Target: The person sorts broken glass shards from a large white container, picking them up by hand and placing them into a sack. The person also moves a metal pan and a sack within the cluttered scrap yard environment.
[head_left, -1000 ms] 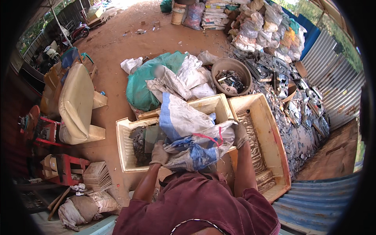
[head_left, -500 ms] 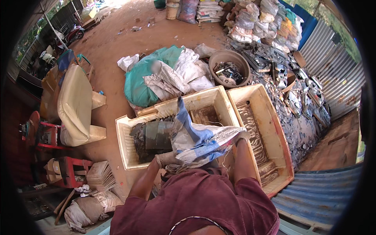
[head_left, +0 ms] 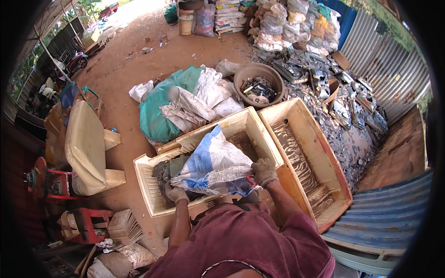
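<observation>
- The heap of grey metal scrap [head_left: 345, 116] spreads along the corrugated metal fence at the right, with a round brown basin of scrap pieces [head_left: 258, 84] at its near edge; it lies within reach of the bins, apparently so pieces can be sorted across
- Two cream-coloured, box-shaped plastic liners lie open side up on the red dirt; the right liner [head_left: 320, 153] shows only a ribbed, stained floor; the left liner [head_left: 153, 185] holds dark grey lumps at its near end
- A pile of green and white woven sacks [head_left: 185, 102] rests just behind the left liner
- The white-and-blue woven plastic sack [head_left: 215, 162] hangs over the left liner, its mouth edge stretched level between both hands so that the body slumps into the liner
- The left hand [head_left: 176, 193], gloved, is closed on the sack's left corner; the right hand [head_left: 263, 172], also gloved, is clenched on the right corner
</observation>
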`<state>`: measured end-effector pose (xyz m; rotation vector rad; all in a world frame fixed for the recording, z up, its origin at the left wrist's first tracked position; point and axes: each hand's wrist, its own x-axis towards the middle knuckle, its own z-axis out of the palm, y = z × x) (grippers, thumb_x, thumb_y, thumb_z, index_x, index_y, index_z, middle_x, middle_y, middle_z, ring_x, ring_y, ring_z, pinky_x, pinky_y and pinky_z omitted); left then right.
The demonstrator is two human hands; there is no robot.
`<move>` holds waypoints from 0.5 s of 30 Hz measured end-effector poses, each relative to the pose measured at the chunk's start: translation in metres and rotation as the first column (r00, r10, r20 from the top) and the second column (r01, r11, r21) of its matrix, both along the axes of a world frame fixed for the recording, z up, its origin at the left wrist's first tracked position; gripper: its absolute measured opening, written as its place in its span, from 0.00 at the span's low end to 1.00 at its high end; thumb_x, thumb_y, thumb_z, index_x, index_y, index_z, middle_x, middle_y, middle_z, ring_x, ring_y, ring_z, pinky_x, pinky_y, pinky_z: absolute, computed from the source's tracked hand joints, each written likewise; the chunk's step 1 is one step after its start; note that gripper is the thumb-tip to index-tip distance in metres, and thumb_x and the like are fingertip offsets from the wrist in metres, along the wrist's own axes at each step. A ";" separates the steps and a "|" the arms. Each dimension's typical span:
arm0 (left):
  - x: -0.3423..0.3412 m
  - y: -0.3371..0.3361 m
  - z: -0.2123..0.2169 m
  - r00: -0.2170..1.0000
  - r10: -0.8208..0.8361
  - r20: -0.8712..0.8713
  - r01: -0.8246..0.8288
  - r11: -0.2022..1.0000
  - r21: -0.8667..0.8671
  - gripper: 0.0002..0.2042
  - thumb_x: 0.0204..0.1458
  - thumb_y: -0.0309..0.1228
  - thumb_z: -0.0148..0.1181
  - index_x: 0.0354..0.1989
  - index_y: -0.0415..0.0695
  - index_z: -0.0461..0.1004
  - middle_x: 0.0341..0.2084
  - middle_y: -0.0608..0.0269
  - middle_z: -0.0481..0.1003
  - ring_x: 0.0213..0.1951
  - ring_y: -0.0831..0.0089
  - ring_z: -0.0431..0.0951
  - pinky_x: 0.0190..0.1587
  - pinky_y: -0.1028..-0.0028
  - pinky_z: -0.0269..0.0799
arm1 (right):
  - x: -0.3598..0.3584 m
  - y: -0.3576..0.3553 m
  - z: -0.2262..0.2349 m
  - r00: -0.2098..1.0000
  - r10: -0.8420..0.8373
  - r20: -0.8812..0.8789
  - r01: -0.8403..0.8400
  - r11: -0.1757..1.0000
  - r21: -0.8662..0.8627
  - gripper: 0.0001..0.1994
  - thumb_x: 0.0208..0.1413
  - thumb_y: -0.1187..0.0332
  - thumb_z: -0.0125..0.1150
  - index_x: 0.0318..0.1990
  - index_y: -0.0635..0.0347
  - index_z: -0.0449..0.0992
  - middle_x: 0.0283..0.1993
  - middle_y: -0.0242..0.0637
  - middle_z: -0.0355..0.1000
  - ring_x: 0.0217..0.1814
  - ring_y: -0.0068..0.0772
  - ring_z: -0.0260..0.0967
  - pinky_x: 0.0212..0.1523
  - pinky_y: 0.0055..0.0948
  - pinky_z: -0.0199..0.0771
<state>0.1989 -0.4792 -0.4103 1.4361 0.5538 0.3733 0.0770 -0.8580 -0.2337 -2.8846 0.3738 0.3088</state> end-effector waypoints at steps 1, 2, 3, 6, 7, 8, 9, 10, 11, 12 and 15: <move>0.003 -0.020 -0.001 0.998 0.031 0.060 -0.015 0.970 -0.242 0.10 0.56 0.21 0.60 0.45 0.39 0.81 0.42 0.47 0.82 0.40 0.59 0.83 0.45 0.66 0.80 | -0.002 0.011 -0.010 1.000 0.001 0.006 -0.001 0.994 -0.106 0.13 0.55 0.61 0.63 0.47 0.49 0.82 0.45 0.43 0.75 0.55 0.54 0.72 0.53 0.49 0.75; 0.002 -0.035 0.002 0.965 -0.213 0.156 0.229 0.969 -0.096 0.12 0.59 0.23 0.56 0.50 0.39 0.79 0.47 0.48 0.81 0.45 0.57 0.82 0.51 0.62 0.79 | 0.001 0.024 -0.023 0.990 -0.121 0.068 0.120 0.993 0.008 0.14 0.55 0.67 0.62 0.49 0.50 0.80 0.49 0.44 0.77 0.55 0.57 0.73 0.54 0.48 0.76; -0.001 -0.048 0.008 0.880 -0.427 0.208 0.468 0.857 -0.217 0.13 0.62 0.26 0.53 0.53 0.40 0.77 0.52 0.49 0.79 0.50 0.57 0.80 0.56 0.60 0.76 | 0.006 0.033 -0.036 0.942 -0.305 0.143 0.271 0.939 0.213 0.15 0.55 0.68 0.63 0.51 0.51 0.79 0.50 0.44 0.77 0.54 0.56 0.74 0.55 0.45 0.76; -0.010 -0.080 0.034 0.608 -0.663 0.437 0.492 -0.118 -0.863 0.21 0.69 0.40 0.45 0.62 0.41 0.72 0.61 0.54 0.74 0.63 0.58 0.72 0.69 0.57 0.65 | 0.030 0.048 -0.067 0.631 -0.753 0.187 0.314 0.468 0.826 0.17 0.55 0.78 0.62 0.53 0.56 0.78 0.53 0.43 0.80 0.52 0.49 0.77 0.57 0.37 0.76; -0.013 -0.079 0.044 0.469 -0.728 0.500 0.369 -0.353 -0.860 0.23 0.69 0.44 0.42 0.63 0.42 0.71 0.63 0.55 0.72 0.65 0.60 0.70 0.72 0.58 0.60 | 0.038 0.047 -0.074 0.561 -0.827 0.025 0.249 0.197 0.948 0.15 0.60 0.72 0.62 0.55 0.58 0.77 0.48 0.40 0.80 0.51 0.41 0.77 0.55 0.36 0.77; -0.017 -0.076 0.053 0.331 -0.916 0.226 0.515 -0.025 -0.857 0.18 0.65 0.37 0.49 0.55 0.42 0.77 0.57 0.56 0.77 0.58 0.61 0.76 0.67 0.64 0.68 | 0.038 0.026 -0.075 0.642 -0.762 -0.087 0.048 -0.074 0.996 0.16 0.62 0.68 0.59 0.57 0.58 0.76 0.48 0.42 0.80 0.51 0.40 0.78 0.54 0.38 0.78; -0.022 -0.065 0.061 0.223 -0.974 0.044 0.686 0.124 -0.717 0.14 0.59 0.33 0.52 0.48 0.41 0.78 0.52 0.57 0.79 0.53 0.60 0.78 0.62 0.66 0.71 | 0.035 0.004 -0.075 0.746 -0.601 -0.288 0.020 -0.412 0.911 0.18 0.64 0.64 0.57 0.59 0.58 0.75 0.49 0.43 0.80 0.52 0.40 0.78 0.54 0.39 0.79; -0.019 -0.039 0.070 0.108 -0.985 -0.137 0.841 0.164 -0.516 0.11 0.53 0.28 0.55 0.41 0.40 0.80 0.47 0.59 0.81 0.49 0.60 0.80 0.57 0.67 0.74 | 0.032 -0.021 -0.074 0.774 -0.409 -0.483 0.073 -0.701 0.709 0.20 0.67 0.60 0.54 0.61 0.58 0.75 0.49 0.44 0.80 0.53 0.39 0.78 0.54 0.40 0.80; -0.014 -0.006 0.078 0.020 -0.939 -0.342 0.962 0.112 -0.251 0.08 0.46 0.23 0.57 0.33 0.40 0.82 0.42 0.60 0.83 0.44 0.60 0.82 0.53 0.69 0.77 | 0.009 -0.052 -0.068 0.809 -0.302 -0.505 0.274 -0.567 0.777 0.25 0.58 0.67 0.58 0.63 0.64 0.73 0.53 0.49 0.79 0.53 0.41 0.79 0.54 0.45 0.80; -0.013 0.021 0.085 0.026 -0.907 -0.420 0.954 0.149 -0.262 0.12 0.48 0.26 0.57 0.42 0.38 0.77 0.47 0.56 0.80 0.48 0.59 0.80 0.57 0.67 0.75 | 0.001 -0.084 -0.062 0.945 -0.086 -0.315 0.262 -0.373 0.890 0.32 0.49 0.72 0.59 0.65 0.71 0.69 0.56 0.53 0.78 0.53 0.44 0.79 0.55 0.47 0.81; -0.014 0.072 0.091 0.111 -0.993 0.046 0.760 0.055 -0.648 0.33 0.52 0.34 0.57 0.67 0.33 0.65 0.62 0.45 0.72 0.62 0.55 0.74 0.68 0.60 0.69 | -0.033 -0.128 -0.048 0.838 0.022 -0.545 0.545 -0.026 0.838 0.27 0.49 0.78 0.61 0.61 0.71 0.72 0.54 0.46 0.78 0.51 0.41 0.79 0.55 0.36 0.80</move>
